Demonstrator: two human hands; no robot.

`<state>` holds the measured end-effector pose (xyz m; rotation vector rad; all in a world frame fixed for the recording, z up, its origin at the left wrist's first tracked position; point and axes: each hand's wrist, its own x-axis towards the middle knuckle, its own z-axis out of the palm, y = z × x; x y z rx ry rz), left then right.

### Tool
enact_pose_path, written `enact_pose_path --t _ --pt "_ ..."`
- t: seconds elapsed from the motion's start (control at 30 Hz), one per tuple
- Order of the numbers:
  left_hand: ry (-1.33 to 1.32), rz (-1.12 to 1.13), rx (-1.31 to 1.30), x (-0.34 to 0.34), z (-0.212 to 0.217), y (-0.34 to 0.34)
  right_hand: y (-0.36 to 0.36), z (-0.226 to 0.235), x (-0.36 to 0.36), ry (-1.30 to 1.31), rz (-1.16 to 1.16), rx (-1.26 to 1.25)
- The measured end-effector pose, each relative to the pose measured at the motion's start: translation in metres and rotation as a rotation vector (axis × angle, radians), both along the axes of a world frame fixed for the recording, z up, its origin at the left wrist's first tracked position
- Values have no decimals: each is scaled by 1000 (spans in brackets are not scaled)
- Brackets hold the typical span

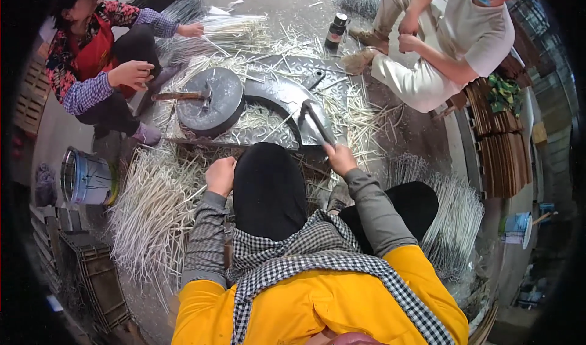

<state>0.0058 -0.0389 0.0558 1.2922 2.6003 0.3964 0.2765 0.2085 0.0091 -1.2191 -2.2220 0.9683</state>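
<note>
My right hand (340,159) grips the dark handle (317,124) of a large curved metal blade (282,99) that lies over a patterned metal plate (293,67). My left hand (220,175) is closed by my raised black-clad knee, at the edge of a heap of pale thin sticks (152,204); whether it holds any I cannot tell. A round dark metal block (213,101) with a hammer (180,96) on it sits just beyond the left hand.
A person in a red apron (91,52) squats at the far left, touching a bundle of sticks (235,27). Another person in white (452,39) sits at the far right. A dark bottle (336,30), a metal bucket (85,177), crates (97,278) and stacked brown slats (500,143) surround us.
</note>
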Motion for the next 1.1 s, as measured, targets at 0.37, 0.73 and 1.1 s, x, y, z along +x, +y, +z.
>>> enact_pose_path --t 0.37,0.73,1.1 --pt "-28 36 -36 -3 -4 -5 -12 38 -21 166 -3 118" --pt "-17 12 5 -7 1 -7 -26 84 -38 292 -15 17" --pt "-44 -3 2 -11 6 3 -28 85 -39 316 -26 45"
